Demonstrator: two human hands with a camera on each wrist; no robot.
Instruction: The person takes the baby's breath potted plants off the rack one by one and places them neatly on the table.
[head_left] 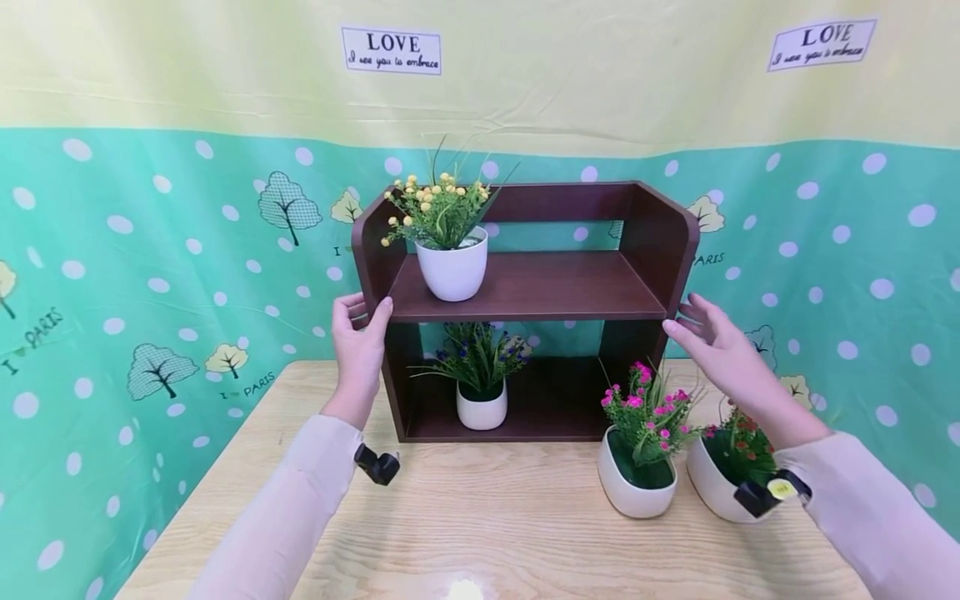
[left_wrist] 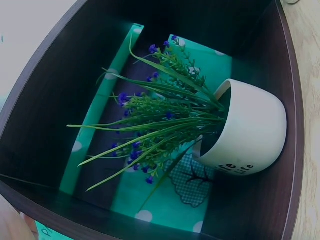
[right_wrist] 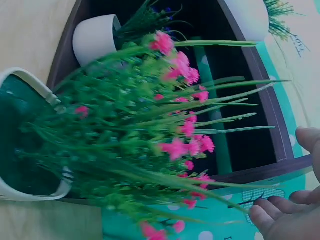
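A dark brown two-tier shelf (head_left: pixel 525 283) stands on the table. At its left side panel is my left hand (head_left: pixel 358 346), thumb on the front edge and fingers along the outer side. My right hand (head_left: pixel 716 342) is at the right panel, fingers extended and thumb spread, with the panel's edge between them. A white pot with yellow flowers (head_left: pixel 452 271) sits on the upper tier, towards the left. Below it, a white pot with purple flowers (left_wrist: pixel 250 130) stands on the lower tier.
On the wooden table (head_left: pixel 465 508), a white pot with pink flowers (head_left: pixel 636 492) stands before the shelf's right end. Beside it, a white pot with red flowers (head_left: pixel 712 483) is partly covered by my right forearm. A patterned green and yellow curtain (head_left: pixel 187 192) hangs behind.
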